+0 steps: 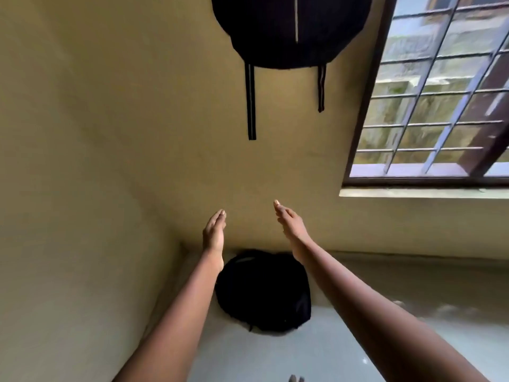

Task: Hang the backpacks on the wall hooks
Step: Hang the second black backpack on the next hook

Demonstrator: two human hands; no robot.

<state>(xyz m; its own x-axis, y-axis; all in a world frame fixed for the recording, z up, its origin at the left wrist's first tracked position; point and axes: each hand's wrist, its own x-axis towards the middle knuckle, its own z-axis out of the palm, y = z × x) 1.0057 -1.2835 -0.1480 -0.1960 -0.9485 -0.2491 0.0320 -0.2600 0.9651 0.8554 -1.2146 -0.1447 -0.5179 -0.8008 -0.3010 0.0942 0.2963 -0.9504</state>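
**Bare arms, bare hands**

Two arms enter from the bottom edge, both uncovered along all of their visible length: no sleeve, cuff or glove shows. The forearms are long and slim, narrowing at the wrists. The left hand and the right hand are bare too, with no ring, watch or band in sight. The fingers are slender, and short, pale nails show at the fingertips. At the bottom edge a few toes show, apparently unshod, though they are small and blurred.
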